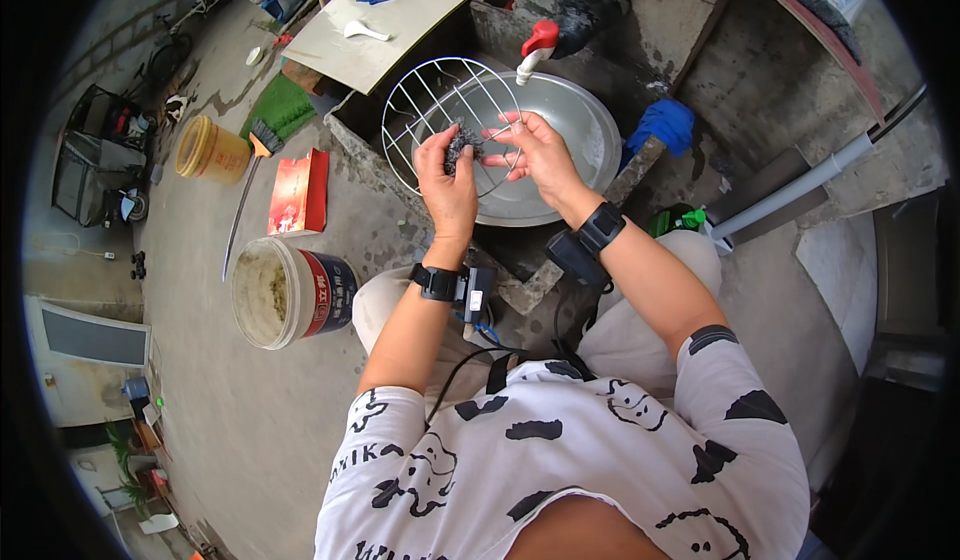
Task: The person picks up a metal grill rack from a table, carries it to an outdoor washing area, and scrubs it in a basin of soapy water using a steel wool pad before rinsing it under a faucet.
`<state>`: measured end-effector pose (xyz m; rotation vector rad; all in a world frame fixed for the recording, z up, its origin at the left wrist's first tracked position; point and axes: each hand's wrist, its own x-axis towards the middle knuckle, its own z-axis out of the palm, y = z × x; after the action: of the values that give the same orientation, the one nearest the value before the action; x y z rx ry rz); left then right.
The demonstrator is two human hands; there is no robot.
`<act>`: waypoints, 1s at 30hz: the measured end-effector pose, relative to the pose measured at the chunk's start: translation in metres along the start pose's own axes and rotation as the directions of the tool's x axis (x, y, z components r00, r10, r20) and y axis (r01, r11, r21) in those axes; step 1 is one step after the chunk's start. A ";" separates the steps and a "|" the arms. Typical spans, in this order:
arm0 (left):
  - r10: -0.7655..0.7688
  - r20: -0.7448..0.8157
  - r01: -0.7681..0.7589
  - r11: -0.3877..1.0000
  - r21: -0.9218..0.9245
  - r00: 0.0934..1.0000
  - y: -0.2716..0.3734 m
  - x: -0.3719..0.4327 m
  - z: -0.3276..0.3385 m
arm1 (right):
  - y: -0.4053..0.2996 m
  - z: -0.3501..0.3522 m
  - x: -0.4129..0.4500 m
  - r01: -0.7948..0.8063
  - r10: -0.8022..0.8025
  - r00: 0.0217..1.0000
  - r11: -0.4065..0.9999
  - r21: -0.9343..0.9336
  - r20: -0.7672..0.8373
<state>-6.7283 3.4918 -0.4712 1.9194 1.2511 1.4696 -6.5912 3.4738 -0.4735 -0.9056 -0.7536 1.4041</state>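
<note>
A round wire rack [427, 95] is held tilted above a wide metal basin [592, 125] with water in it. My left hand [448, 166] grips a grey steel wool scourer [463, 147] against the rack's lower part. On the rack's right rim are the fingers of my right hand [529, 151], thumb and fingertips on the wire. The basin stands in a concrete trough, below a white tap with a red handle [541, 37].
A board [322, 42] with a white spoon [366, 31] lies behind the trough. At the left stand a paint bucket [292, 294], a red box [298, 192], a yellow bucket [214, 151] and a brush [262, 138]. A blue cloth [664, 126] hangs over the trough's right edge, near a green bottle [675, 220].
</note>
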 end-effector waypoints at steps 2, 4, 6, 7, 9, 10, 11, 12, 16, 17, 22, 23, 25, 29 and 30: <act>-0.015 0.187 0.023 0.999 -0.043 0.982 0.006 -0.015 0.009 | 0.000 -0.006 0.001 -0.003 0.003 1.000 1.000 -0.024 0.016; -0.043 0.305 0.092 0.985 -0.149 0.951 0.016 -0.024 0.009 | 0.000 -0.012 0.003 -0.027 0.030 0.999 0.996 -0.082 0.038; 0.025 0.394 0.045 0.985 -0.167 0.919 0.011 -0.022 0.004 | -0.004 -0.010 0.005 -0.012 0.016 0.999 0.993 -0.120 0.036; 0.028 0.395 0.043 0.985 -0.168 0.918 0.013 -0.018 0.001 | -0.006 -0.007 0.005 0.001 0.005 0.999 0.988 -0.157 0.038; -0.017 0.444 0.134 0.963 -0.234 0.896 0.015 -0.010 -0.006 | 0.002 -0.004 0.008 0.092 -0.080 0.993 0.984 -0.153 0.082; -0.050 0.450 0.178 0.953 -0.247 0.892 0.007 -0.005 -0.009 | 0.004 -0.003 0.011 0.126 -0.109 0.988 0.978 -0.165 0.106; -0.101 0.456 0.277 0.899 -0.338 0.884 -0.002 0.000 -0.011 | 0.005 -0.002 0.013 0.160 -0.138 0.982 0.971 -0.177 0.129; -0.153 0.455 0.325 0.887 -0.329 0.877 -0.016 0.006 -0.018 | 0.002 0.003 0.013 0.160 -0.138 0.980 0.976 -0.146 0.146; 0.381 0.270 -0.462 0.794 0.394 0.884 -0.009 0.050 -0.024 | 0.000 0.000 0.024 0.105 -0.078 0.980 0.985 -0.140 0.182; 0.360 0.355 -0.503 0.688 0.523 0.863 -0.004 0.059 -0.024 | -0.003 -0.003 0.029 0.103 -0.066 0.979 0.977 -0.189 0.191; -0.146 0.642 0.059 0.986 0.155 0.753 -0.044 0.100 -0.039 | -0.008 -0.003 0.043 0.091 -0.020 0.977 0.939 -0.332 0.211; -0.206 0.701 0.182 0.977 0.109 0.682 -0.055 0.103 -0.043 | -0.007 -0.002 0.045 0.092 -0.020 0.977 0.937 -0.336 0.210; -0.188 0.746 0.276 0.961 0.007 0.638 -0.063 0.104 -0.045 | -0.005 -0.004 0.048 0.076 0.004 0.971 0.943 -0.325 0.240; -0.174 0.762 0.402 0.908 -0.121 0.623 -0.070 0.095 -0.040 | 0.001 -0.010 0.056 0.098 -0.035 0.980 0.941 -0.324 0.195; -0.199 0.725 0.497 0.839 -0.222 0.659 -0.067 0.090 -0.039 | 0.002 -0.013 0.058 0.373 -0.310 0.927 0.716 -0.591 0.210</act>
<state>-6.7873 3.5947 -0.4598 1.5645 0.8140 0.6261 -6.5777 3.5307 -0.4858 -1.1299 -1.4391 0.8621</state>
